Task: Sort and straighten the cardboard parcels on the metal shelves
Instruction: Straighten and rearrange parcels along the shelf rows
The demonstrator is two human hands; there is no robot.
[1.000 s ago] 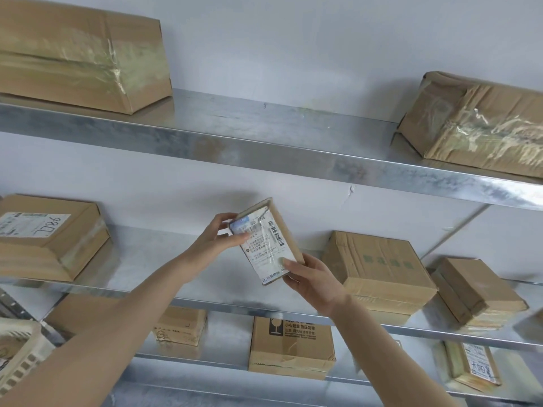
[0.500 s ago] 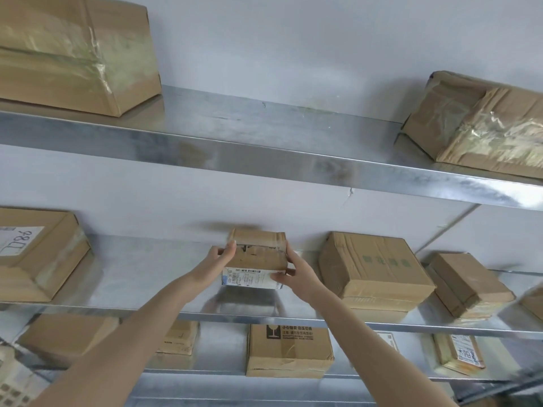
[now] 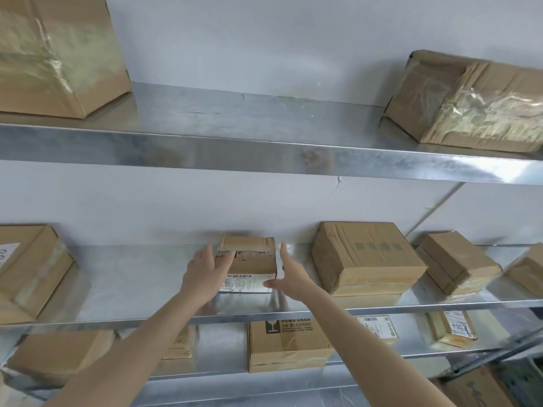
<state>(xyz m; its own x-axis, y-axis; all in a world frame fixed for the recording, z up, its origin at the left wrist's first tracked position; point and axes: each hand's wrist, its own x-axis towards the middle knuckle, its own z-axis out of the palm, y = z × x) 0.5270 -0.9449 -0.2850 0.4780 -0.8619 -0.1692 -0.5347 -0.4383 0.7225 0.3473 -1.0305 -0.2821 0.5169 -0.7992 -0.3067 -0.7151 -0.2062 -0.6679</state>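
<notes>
The blurred left hand (image 3: 205, 271) hides the small parcel's (image 3: 249, 259) left edge.

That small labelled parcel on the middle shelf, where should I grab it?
Grip its left and right side faces, reaching in from the front. The small parcel lies flat on the middle shelf, label facing you, with bare shelf on both sides.

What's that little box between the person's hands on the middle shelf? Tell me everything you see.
The small parcel is a brown cardboard box, taped on top, with a white printed label on its front. It lies flat on the middle shelf. The left hand lays straight fingers on its left edge; the right hand stands flat along its right side, thumb at the label.
</notes>
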